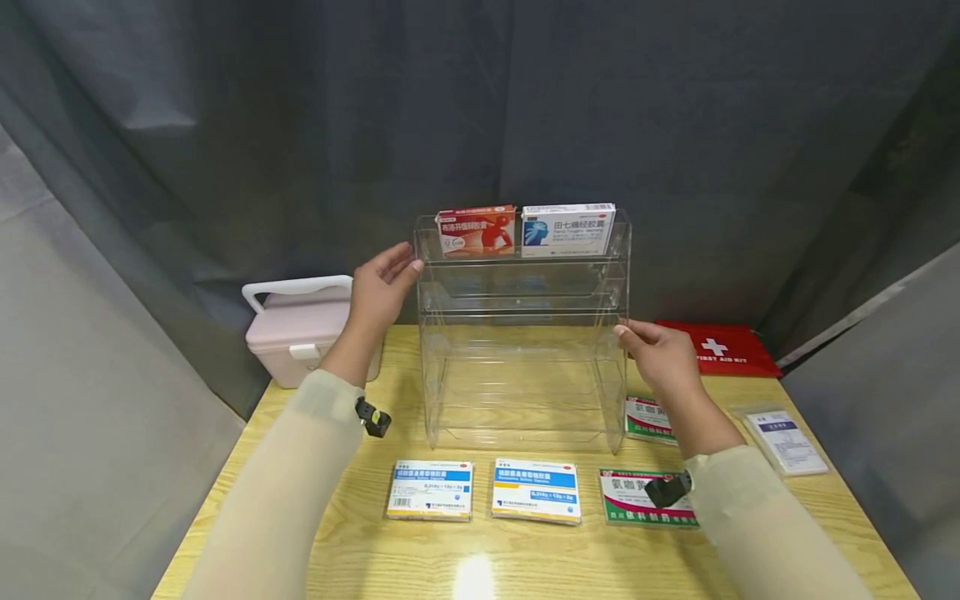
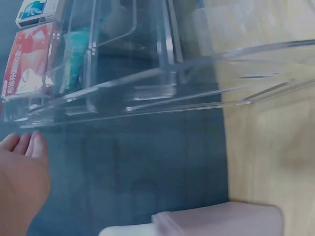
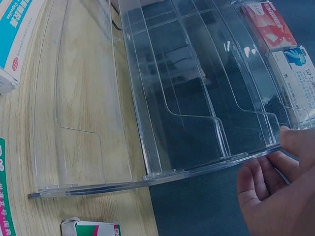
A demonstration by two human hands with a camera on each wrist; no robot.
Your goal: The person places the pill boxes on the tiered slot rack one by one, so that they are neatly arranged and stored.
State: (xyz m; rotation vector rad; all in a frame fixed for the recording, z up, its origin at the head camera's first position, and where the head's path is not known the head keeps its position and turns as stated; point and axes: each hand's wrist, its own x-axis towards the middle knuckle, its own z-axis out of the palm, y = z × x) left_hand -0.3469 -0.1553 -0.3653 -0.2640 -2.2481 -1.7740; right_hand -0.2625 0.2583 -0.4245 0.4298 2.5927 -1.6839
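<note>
Clear plastic tiered rack (image 1: 522, 314) stands upright between the fingers of your two hands, on the light wood-grain table (image 1: 352, 550). Your left hand (image 1: 381, 287) has its fingers loosely extended at the rack's upper left edge; whether they all touch it you cannot tell. Your right hand (image 1: 663, 358) pinches the rack's right side wall lower down, thumb on one side and fingers curled under the other.

On the top tier, just right of your left fingertips, leans a red-and-white cardboard medicine box (image 1: 477, 232). Beside it, above your right fingers, is a white cardboard box with a blue picture panel (image 1: 567, 231).

Nearer to you than either set of fingers lie two flat white cardboard boxes with blue and yellow bands, one left (image 1: 431, 490) and one right (image 1: 536, 492). Below your right fingers are two green, white and magenta boxes, the near one (image 1: 630, 500) and the far one (image 1: 648, 419), both partly covered by your right arm.

Left of your left fingers and lower sits a pale pink plastic case with a white handle (image 1: 288, 337), partly behind your forearm. Right of your right fingers lie a red first aid pouch (image 1: 738, 354) and, nearer you, a white packet in clear wrapping (image 1: 787, 443).
</note>
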